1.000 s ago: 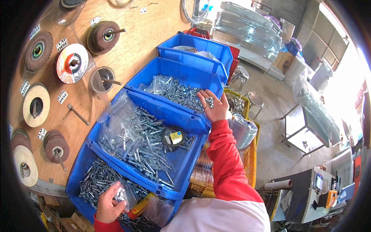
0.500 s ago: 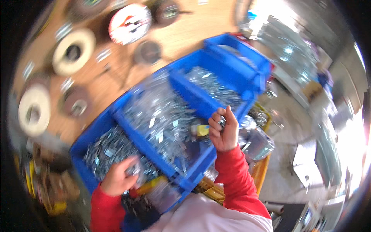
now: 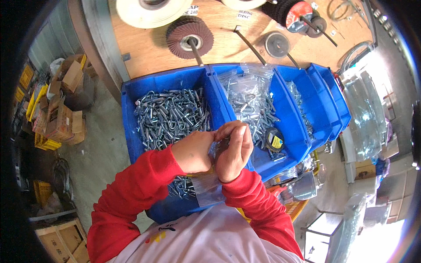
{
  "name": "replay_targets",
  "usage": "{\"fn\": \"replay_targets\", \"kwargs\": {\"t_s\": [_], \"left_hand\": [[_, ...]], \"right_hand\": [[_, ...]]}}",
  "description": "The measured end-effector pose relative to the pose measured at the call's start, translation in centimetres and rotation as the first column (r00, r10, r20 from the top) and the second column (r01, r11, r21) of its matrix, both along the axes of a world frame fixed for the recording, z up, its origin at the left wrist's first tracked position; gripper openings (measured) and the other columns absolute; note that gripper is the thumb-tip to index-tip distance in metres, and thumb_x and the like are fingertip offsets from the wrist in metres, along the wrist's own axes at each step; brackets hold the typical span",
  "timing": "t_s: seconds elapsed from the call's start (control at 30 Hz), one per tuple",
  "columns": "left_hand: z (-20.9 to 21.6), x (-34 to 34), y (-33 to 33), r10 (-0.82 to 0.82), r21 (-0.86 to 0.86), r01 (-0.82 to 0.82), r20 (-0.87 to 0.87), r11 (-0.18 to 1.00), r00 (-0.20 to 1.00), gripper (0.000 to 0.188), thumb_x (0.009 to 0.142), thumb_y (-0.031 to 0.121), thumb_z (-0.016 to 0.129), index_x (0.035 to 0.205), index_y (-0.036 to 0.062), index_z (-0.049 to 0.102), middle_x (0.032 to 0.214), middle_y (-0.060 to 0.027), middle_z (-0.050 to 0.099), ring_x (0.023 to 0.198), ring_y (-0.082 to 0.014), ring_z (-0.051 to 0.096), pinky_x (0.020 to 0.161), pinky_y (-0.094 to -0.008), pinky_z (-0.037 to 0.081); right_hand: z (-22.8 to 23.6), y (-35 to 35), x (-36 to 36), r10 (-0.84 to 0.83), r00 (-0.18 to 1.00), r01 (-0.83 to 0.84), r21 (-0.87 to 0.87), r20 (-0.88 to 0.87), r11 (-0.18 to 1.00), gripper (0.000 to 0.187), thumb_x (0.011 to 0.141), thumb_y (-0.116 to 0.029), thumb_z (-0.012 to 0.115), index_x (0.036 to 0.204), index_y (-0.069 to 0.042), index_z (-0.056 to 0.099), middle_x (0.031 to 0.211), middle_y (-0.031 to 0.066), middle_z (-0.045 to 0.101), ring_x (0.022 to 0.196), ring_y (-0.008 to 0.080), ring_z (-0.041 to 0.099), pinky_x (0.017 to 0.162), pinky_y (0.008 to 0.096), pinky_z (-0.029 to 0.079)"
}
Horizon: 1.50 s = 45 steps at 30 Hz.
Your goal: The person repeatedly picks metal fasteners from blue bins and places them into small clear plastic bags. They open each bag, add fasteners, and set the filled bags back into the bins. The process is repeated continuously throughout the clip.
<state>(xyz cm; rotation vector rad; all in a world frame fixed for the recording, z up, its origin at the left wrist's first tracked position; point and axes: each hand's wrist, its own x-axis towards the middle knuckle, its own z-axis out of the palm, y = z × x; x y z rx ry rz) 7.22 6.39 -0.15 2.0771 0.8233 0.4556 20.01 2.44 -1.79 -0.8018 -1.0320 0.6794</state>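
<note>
Both my hands meet over the front of the leftmost blue bin. My left hand [image 3: 194, 152] and my right hand [image 3: 235, 154] are cupped together, fingers closed around small shiny metal pieces [image 3: 218, 149], mostly hidden; their exact kind does not show. Beneath my wrists lies a clear plastic bag [image 3: 208, 191]. Hook-shaped metal bolts [image 3: 171, 116] fill the leftmost bin [image 3: 131, 118]. The bin to its right holds clear bags of metal fasteners [image 3: 247, 98], loose fasteners and a round black and yellow tape measure [image 3: 275, 139].
Further blue bins [image 3: 322, 98] run to the right. Behind them stands a wooden board [image 3: 144, 48] with metal pegs sticking out, one bearing a brown flap disc [image 3: 189, 37]. Cardboard boxes [image 3: 61, 122] sit on the left. An orange-yellow crate [image 3: 298, 209] is below the bins, front right.
My hands were apart, the left over the leftmost bin and the right raised beside the second; now they are together. The view has turned, putting the bins more squarely in front.
</note>
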Motion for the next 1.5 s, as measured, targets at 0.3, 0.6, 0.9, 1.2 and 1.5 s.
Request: {"fn": "replay_targets", "kwargs": {"t_s": [0.3, 0.6, 0.9, 1.2, 1.5], "left_hand": [[-0.1, -1.0, 0.7, 0.007, 0.019, -0.006, -0.040, 1.000, 0.999, 0.037, 0.071, 0.008, 0.066, 0.105, -0.0049, 0.067, 0.091, -0.0299, 0.070, 0.092, -0.0473, 0.070, 0.078, -0.0503, 0.056], [0.5, -1.5, 0.9, -0.057, 0.076, 0.059, -0.030, 0.995, 0.998, 0.039, 0.073, 0.003, 0.062, 0.111, -0.0047, 0.066, 0.092, -0.0302, 0.070, 0.092, -0.0446, 0.071, 0.078, -0.0510, 0.057], [2.5, -1.1, -6.3, 0.166, 0.378, -0.057, -0.264, 0.924, 0.950, 0.028, 0.088, 0.029, 0.074, 0.091, 0.0014, 0.072, 0.124, -0.0366, 0.063, 0.086, -0.0458, 0.072, 0.070, -0.0498, 0.060], [1.8, -1.5, -4.3, 0.178, 0.482, -0.214, 0.119, 0.850, 0.977, 0.007, 0.084, 0.007, 0.068, 0.083, 0.0029, 0.064, 0.081, -0.0165, 0.068, 0.067, -0.0373, 0.068, 0.057, -0.0463, 0.054], [10.8, -4.5, -4.6, -0.031, 0.436, -0.040, 0.154, 0.899, 0.988, 0.016, 0.090, -0.006, 0.058, 0.102, 0.0024, 0.064, 0.078, -0.0191, 0.068, 0.067, -0.0400, 0.068, 0.059, -0.0474, 0.052]], "right_hand": [[0.1, 0.1, -1.0, 0.053, 0.997, -0.059, 0.139, 0.052, 0.989, 0.038, 0.111, -0.024, 0.042, 0.092, 0.003, 0.061, 0.093, 0.0143, 0.062, 0.087, 0.0221, 0.060, 0.083, 0.0365, 0.048], [3.4, -0.4, 4.5, 0.390, 0.433, 0.194, -0.506, 0.813, 0.840, 0.025, 0.089, -0.025, 0.067, 0.089, -0.001, 0.070, 0.076, 0.0207, 0.071, 0.071, 0.0372, 0.072, 0.067, 0.0471, 0.056], [2.1, -0.2, 4.4, 0.140, 0.299, 0.410, -0.259, 0.944, 0.875, 0.023, 0.086, -0.023, 0.062, 0.077, -0.004, 0.071, 0.071, 0.0248, 0.068, 0.066, 0.0439, 0.069, 0.063, 0.0533, 0.057], [1.8, 1.9, 7.7, 0.319, 0.713, -0.062, -0.397, 0.624, 0.916, 0.026, 0.089, -0.020, 0.065, 0.098, 0.003, 0.075, 0.084, 0.0166, 0.074, 0.070, 0.0280, 0.069, 0.068, 0.0386, 0.054], [1.3, -0.4, 7.8, 0.543, 0.833, -0.531, -0.125, 0.101, 0.838, 0.032, 0.095, -0.021, 0.077, 0.114, 0.003, 0.073, 0.112, 0.0093, 0.071, 0.100, 0.0170, 0.064, 0.092, 0.0308, 0.048]]}}
